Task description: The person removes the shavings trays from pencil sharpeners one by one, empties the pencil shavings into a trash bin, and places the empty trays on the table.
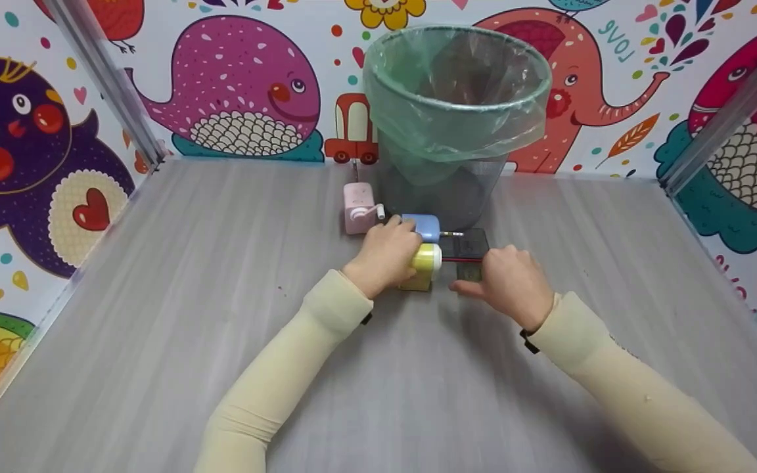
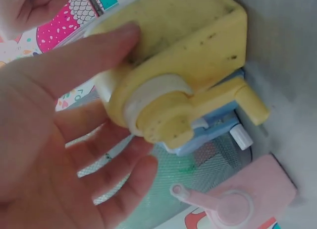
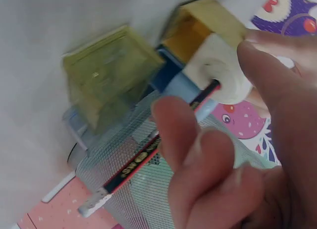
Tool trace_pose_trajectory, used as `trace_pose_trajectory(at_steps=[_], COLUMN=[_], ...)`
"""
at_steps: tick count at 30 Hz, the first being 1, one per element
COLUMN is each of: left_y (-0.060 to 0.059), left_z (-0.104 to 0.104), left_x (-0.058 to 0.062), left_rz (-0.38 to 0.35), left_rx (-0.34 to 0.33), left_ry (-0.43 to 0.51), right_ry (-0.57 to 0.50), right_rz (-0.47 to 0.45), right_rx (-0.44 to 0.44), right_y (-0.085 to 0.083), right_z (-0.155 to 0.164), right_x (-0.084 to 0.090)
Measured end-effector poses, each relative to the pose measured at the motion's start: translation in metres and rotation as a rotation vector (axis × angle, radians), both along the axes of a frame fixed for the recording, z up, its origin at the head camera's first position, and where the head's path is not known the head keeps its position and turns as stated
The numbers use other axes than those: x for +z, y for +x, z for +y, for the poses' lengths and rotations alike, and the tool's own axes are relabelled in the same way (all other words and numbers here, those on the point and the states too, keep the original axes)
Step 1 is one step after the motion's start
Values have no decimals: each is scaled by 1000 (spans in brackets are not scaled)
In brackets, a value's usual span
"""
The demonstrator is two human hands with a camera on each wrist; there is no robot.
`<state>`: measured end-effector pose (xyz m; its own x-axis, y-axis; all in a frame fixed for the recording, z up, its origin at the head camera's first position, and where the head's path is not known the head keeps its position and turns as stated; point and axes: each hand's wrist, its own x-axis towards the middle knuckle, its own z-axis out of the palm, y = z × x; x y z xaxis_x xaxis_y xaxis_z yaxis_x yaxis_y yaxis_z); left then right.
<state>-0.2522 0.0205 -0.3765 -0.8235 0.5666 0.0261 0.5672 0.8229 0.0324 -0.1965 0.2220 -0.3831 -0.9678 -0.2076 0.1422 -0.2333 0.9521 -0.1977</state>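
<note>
Left sleeve (image 1: pixel 286 371), seven o'clock in head view: long, close-fitting, plain cream cloth, few crosswise creases low down. Right sleeve (image 1: pixel 654 401), four o'clock: same cream cloth, tiny pale fleck (image 1: pixel 647 398) on it, thin dark marking (image 1: pixel 627 349) along upper edge, too small to read. Left cuff (image 1: pixel 338 302) and right cuff (image 1: pixel 575 325): wider, thicker-looking cream bands. Small black piece (image 1: pixel 367 318) at left cuff's four o'clock; larger black angular piece (image 1: pixel 531 343) toward right cuff's eight o'clock.
</note>
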Motion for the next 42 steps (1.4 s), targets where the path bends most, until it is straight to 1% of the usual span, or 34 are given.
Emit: trace_pose_trajectory(at_steps=[3, 5, 8, 10, 11, 13, 15, 17, 18, 20, 22, 25, 28, 30, 35, 39, 42], left_y=[2, 3, 1, -4, -8, -19, -32, -44, -49, -58, -65, -72, -77, -81, -87, -88, -89], left_z=[-3, -6, -11, -17, -20, -27, -36, -44, -47, -52, -54, -53, -51, -50, -48, -45, -43], left_x=[1, 2, 8, 12, 14, 16, 15, 12, 10, 7, 5, 2, -1, -2, -6, -7, -8], left_rz=[31, 21, -17, -42, -46, -40, -24, -8, -4, -8, -32, -101, -171, -189, -182, -175, -166], left_rx=[-18, -29, -38, -18, 6, 93, 209, 333, 387, 473, 537, 603, 637, 647, 671, 666, 670], left_ry=[-24, 0, 86, 173, 217, 301, 369, 407, 414, 414, 394, 376, 372, 376, 372, 387, 380], right_ry=[-17, -35, -62, -86, -95, -114, -130, -139, -144, -147, -150, -154, -147, -142, -141, -136, -128], right_rz=[-11, -39, -64, -75, -78, -81, -80, -79, -76, -68, -61, -46, -15, 8, 40, 64, 77], right_rx=[7, 4, 6, 6, 7, 9, 14, 20, 23, 25, 25, 23, 33, 40, 54, 60, 65], right_y=[0, 0, -1, -1, -1, -2, -2, -3, -3, -3, -3, -2, -1, -1, -1, -1, -1], right_z=[-1, -1, 0, 0, 1, 1, 1, 0, 0, 0, 0, 0, 0, 0, 1, 2, 3], right_x=[5, 7, 11, 13, 13, 15, 15, 14, 14, 14, 13, 12, 10, 8, 6, 5, 4])
